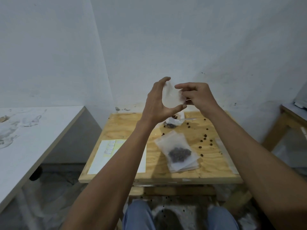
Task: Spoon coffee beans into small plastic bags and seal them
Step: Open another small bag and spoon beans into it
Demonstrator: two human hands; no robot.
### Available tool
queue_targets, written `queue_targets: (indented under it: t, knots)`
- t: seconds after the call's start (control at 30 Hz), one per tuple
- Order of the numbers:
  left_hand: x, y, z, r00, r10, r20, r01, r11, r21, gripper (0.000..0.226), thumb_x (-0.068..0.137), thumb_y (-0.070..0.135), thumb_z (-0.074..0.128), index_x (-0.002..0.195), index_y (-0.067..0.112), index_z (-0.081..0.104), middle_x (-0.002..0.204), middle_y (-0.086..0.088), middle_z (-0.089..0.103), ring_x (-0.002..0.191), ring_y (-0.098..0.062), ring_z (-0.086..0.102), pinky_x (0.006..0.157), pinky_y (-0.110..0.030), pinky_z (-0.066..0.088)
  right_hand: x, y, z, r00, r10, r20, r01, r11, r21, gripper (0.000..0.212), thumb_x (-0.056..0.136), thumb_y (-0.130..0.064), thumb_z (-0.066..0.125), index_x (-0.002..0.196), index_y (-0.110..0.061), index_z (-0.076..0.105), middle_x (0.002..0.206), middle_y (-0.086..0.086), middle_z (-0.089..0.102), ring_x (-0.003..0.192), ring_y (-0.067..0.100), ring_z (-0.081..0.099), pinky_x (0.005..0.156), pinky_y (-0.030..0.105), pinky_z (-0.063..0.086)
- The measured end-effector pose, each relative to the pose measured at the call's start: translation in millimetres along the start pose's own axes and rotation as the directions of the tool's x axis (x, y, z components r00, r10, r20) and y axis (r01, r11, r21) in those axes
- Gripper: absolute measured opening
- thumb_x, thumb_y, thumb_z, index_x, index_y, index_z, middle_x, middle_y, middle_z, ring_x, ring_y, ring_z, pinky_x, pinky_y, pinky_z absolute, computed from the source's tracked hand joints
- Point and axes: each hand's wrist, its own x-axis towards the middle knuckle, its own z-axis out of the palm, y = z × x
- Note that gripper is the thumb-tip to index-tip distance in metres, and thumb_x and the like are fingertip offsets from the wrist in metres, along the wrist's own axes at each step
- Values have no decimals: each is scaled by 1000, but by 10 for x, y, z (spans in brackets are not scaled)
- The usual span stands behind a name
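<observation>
Both hands are raised above the small plywood table (216, 170), holding one small translucent plastic bag (171, 97) between them. My left hand (156, 103) cups it from the left, thumb under its lower edge. My right hand (197, 97) pinches its right edge. The bag looks empty. On the table lies a filled bag of coffee beans (178, 154) on top of a stack of flat bags. Behind my left wrist sit the open bean pouch (171, 124) and a clear plastic spoon (187, 120).
Loose coffee beans (205, 138) are scattered over the right half of the table, and more lie on the floor. A white sheet with small labels (109, 150) lies at the left of the table. A white bench (33, 138) stands left, a wooden table (290, 117) right.
</observation>
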Motion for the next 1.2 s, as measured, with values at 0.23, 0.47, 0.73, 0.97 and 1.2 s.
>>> queue_targets:
  t: [0.23,0.47,0.73,0.97,1.2]
  knots:
    - [-147,-282,53,964,-255,82,247,964,94,100,64,60,88,144,16,48,132,2,57,114,-9,54,96,-28,46,85,488,109,897,400,-189,-357,906,225,15,91,-13,69,101,-2,72,82,11,69,64,20,64,60,30,59]
    - [-235,-617,250,869,-458,190,432,887,160,111,52,78,72,140,15,48,130,0,57,119,-18,55,96,-37,50,197,1243,69,646,726,-235,-574,665,478,12,93,3,64,105,4,63,81,15,63,71,24,65,76,39,62]
    - [-131,-834,575,773,-582,255,569,812,129,117,48,75,77,140,10,48,134,-3,54,120,-18,53,90,-29,46,526,1621,184,565,787,-246,-553,584,594,9,93,5,62,101,3,62,82,17,62,70,24,65,74,39,62]
    - [-135,-1007,764,726,-616,306,590,787,182,100,64,61,88,140,10,48,138,-4,54,121,-20,54,86,-28,43,689,1669,294,668,663,-337,-505,737,449,9,92,1,61,85,-2,66,71,12,58,55,18,57,57,29,59]
    - [-95,-1042,796,703,-628,333,606,775,180,96,66,54,90,140,11,47,136,-3,54,116,-18,52,84,-27,42,769,1740,491,839,419,-348,-456,890,-27,16,91,-14,63,81,-12,76,83,3,75,79,19,70,66,27,52]
